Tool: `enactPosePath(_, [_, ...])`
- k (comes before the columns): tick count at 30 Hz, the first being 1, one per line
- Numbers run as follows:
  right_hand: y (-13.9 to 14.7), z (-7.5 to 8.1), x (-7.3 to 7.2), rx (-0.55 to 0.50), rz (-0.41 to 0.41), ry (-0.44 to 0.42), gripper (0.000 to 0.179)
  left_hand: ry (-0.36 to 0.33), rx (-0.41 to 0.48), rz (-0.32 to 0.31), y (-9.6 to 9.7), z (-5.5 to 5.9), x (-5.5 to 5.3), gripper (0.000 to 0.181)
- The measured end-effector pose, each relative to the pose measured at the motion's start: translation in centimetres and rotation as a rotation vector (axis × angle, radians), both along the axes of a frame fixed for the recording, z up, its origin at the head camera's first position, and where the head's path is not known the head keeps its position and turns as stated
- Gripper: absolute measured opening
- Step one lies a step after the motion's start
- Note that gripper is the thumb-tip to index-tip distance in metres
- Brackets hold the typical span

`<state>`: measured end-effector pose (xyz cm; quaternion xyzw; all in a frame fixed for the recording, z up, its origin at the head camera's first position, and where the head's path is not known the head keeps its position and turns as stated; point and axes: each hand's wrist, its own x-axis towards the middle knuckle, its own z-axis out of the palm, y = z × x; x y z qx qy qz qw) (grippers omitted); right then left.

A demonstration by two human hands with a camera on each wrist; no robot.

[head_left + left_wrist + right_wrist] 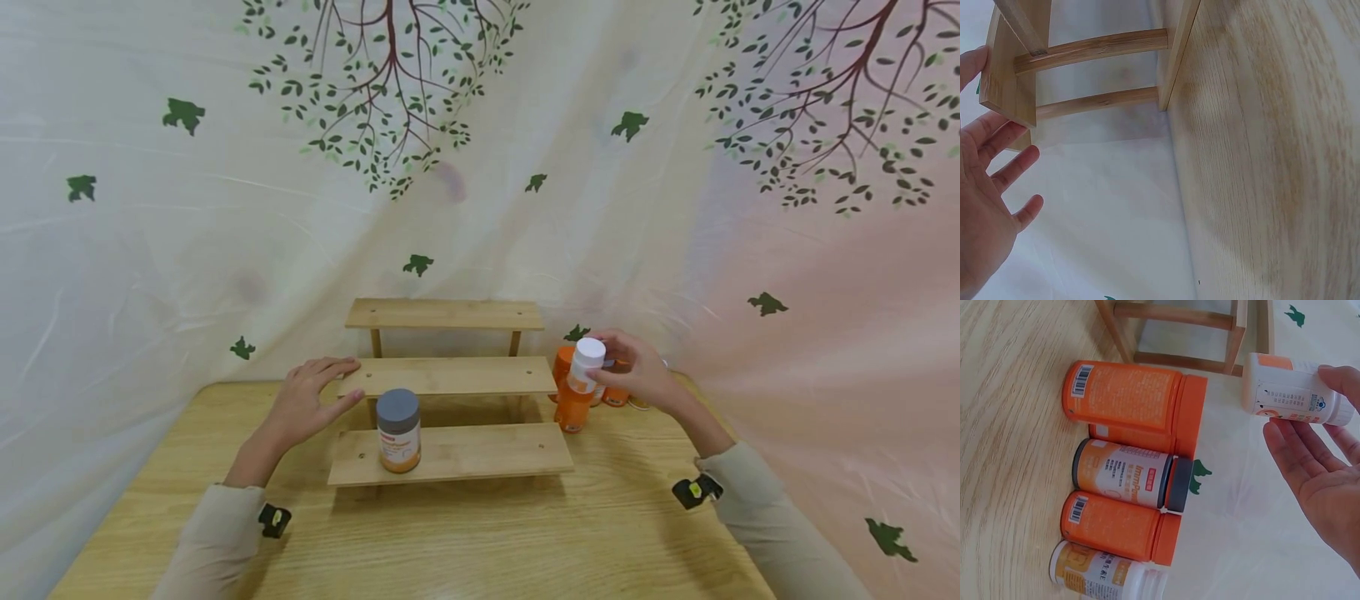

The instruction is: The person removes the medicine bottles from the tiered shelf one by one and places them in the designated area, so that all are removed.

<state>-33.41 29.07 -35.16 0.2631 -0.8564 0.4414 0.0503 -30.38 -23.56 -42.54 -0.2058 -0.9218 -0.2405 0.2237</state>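
A three-tier wooden rack (450,377) stands on the table. My left hand (303,404) touches the left end of its middle board, thumb toward the front edge and fingers spread, the last two clear of the wood in the left wrist view. Beside the rack's right end, my right hand (633,367) pinches a white supplement bottle (1282,387) near its white cap, between thumb and fingers. The bottle is upright in the head view, raised off the table, in front of orange bottles. A grey-capped supplement bottle (399,433) stands on the lowest board, toward the left.
Right of the rack, several bottles stand close together: a large orange bottle (1125,397), a dark-capped one (1125,475), a smaller orange one (1113,528) and a white-and-gold one (1100,572). A leaf-patterned cloth (480,233) hangs behind the wooden table (450,550).
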Motion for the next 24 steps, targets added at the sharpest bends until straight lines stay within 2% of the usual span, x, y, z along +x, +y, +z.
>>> enactPosePath(9, [1.3, -0.4, -0.2, 0.027, -0.048, -0.020, 0.051, -0.010, 0.005, 0.002, 0.1, 0.1, 0.1, 0.053])
enactPosePath(24, [3.6, -1.3, -0.5, 0.079, -0.130, 0.004, 0.049, 0.003, 0.005, 0.006, 0.0, -0.2, -0.2, 0.054])
